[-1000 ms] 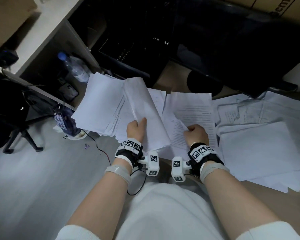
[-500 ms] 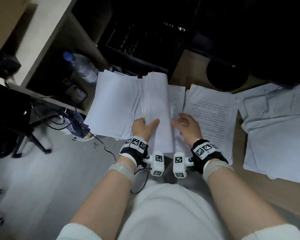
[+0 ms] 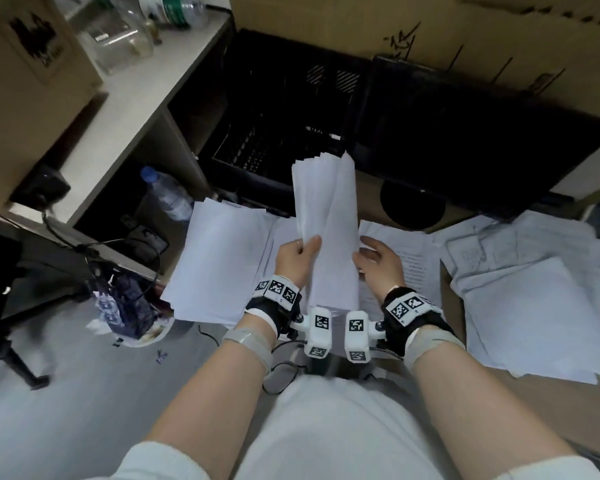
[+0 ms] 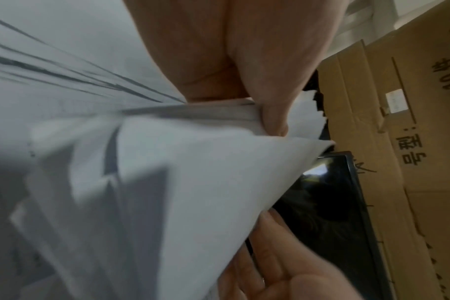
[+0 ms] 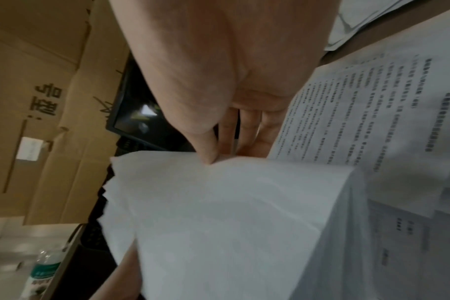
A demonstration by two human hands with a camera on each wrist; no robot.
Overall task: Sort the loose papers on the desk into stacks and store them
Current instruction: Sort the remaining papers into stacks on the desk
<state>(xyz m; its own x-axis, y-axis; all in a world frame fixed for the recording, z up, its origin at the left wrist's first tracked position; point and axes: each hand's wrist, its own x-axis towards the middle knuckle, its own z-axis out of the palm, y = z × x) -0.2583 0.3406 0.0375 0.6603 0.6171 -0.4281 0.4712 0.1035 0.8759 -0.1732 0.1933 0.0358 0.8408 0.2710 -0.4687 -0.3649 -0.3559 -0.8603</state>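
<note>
Your sheaf of papers (image 3: 328, 230) stands lifted off the desk, its long axis running from near to far, with the near edge by your wrists and the far edge raised toward the black crate (image 3: 274, 133) beyond. The sheaf is plain white, bowed along its length into a shallow trough, and its far edge is ragged, with the sheets stepped unevenly.

Your left hand (image 3: 297, 259) grips the sheaf's left edge, thumb on top and fingers curled under; the left wrist view shows the thumb (image 4: 272, 121) pressed on the gathered sheets. Your right hand (image 3: 378, 263) sits at the sheaf's right edge with fingers loosely spread and nearly straight; in the right wrist view its thumb tip (image 5: 209, 156) touches the top sheet, but you cannot tell whether the fingers clamp anything.

Under and to the left of the sheaf lies a fanned white stack (image 3: 219, 268), overhanging the desk's near-left edge. Just right of the sheaf a printed page (image 3: 413, 268) lies flat. Farther right, loose sheets (image 3: 527, 292) sprawl in an untidy heap, overlapping one another.
</note>
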